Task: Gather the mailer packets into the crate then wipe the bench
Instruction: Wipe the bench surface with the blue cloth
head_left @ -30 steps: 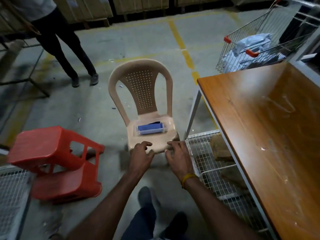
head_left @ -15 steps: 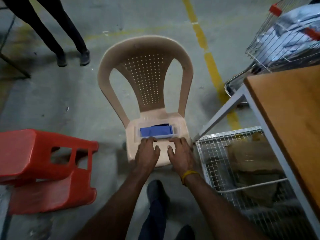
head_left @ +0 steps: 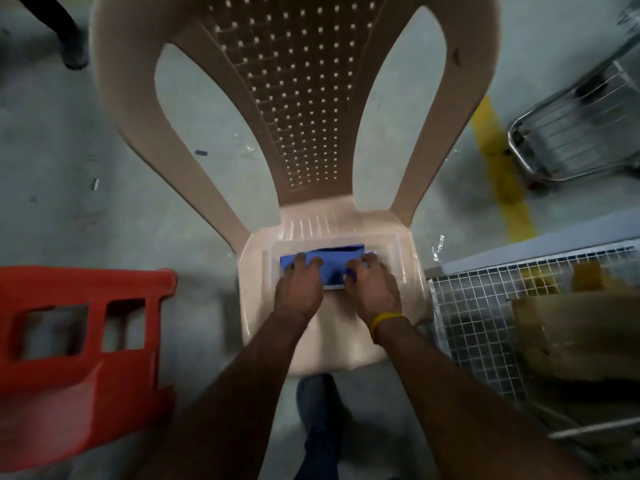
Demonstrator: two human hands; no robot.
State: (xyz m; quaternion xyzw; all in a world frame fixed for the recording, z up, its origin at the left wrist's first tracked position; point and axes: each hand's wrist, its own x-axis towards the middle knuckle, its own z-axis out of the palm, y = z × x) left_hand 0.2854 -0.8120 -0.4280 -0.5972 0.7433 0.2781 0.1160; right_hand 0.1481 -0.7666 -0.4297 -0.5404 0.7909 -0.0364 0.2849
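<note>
Cloth [head_left: 334,263] blue, folded, in clear tray [head_left: 388,244].

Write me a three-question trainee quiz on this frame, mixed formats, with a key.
1. True or false: both hands are on the blue cloth in the clear tray on the chair seat.
2. Multiple choice: what lies on the floor on the person's left? A) a red stool tipped on its side B) a green bucket C) a cardboard drum
3. Fill in: the yellow band is on the ____ wrist.

Key
1. True: the left hand and right hand both rest on it, fingers over its near part.
2. A
3. right
</note>
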